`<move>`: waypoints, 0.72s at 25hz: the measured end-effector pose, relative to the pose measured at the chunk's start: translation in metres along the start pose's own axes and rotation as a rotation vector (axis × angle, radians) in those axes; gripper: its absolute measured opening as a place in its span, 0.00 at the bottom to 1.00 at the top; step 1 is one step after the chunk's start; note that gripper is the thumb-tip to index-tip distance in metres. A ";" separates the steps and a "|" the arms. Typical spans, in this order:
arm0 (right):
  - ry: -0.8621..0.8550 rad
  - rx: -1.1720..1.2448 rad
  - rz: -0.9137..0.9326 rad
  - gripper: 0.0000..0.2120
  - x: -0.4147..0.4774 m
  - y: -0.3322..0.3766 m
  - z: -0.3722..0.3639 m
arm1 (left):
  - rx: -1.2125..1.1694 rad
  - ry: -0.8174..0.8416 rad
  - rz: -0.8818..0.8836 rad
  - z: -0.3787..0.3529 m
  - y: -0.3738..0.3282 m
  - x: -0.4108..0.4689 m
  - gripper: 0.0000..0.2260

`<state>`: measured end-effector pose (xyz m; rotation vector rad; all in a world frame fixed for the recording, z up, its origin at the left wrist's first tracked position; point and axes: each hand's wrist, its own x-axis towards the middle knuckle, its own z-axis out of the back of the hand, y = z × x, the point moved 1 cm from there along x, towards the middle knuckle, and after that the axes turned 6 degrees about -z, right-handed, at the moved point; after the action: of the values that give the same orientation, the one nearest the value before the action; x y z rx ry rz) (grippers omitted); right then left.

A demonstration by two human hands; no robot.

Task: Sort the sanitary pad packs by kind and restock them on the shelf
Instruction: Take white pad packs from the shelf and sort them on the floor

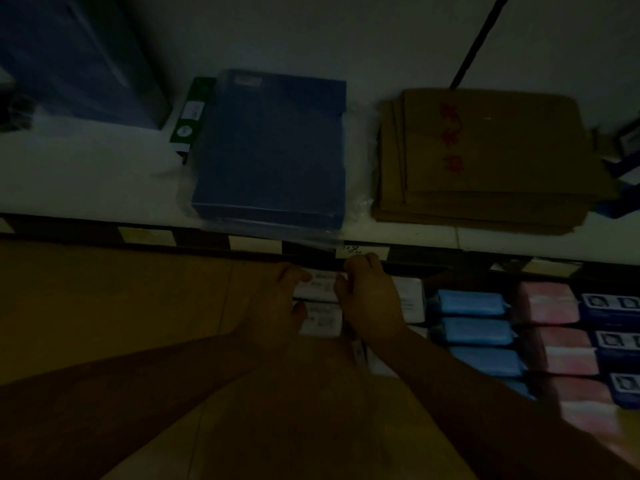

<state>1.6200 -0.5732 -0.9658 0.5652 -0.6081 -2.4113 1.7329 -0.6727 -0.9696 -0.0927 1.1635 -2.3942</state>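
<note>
step: seating white pack (317, 289) in row | left hand (277, 306), right hand (369, 303) both pinched it | advice: push level, flush beside blue packs (471, 303) right of hands

Both bare forearms reach forward, left hand (277, 303) and right hand (370, 299) close together, fingers curled.

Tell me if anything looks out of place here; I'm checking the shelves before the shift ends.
Mostly tidy. The pack rows sit sorted: white packs under both hands, then blue packs, then pink packs. On the upper shelf, the flattened cardboard is fanned unevenly, and loose plastic wrap hangs around the blue box.
</note>
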 end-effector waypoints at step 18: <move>-0.402 0.806 0.037 0.08 -0.172 0.233 0.381 | -0.271 -0.202 -0.107 0.265 -0.367 -0.088 0.19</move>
<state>1.6506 -0.5245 -0.4904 0.3575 -1.7737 -2.1859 1.7386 -0.6320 -0.5099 -0.4841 1.4062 -2.2395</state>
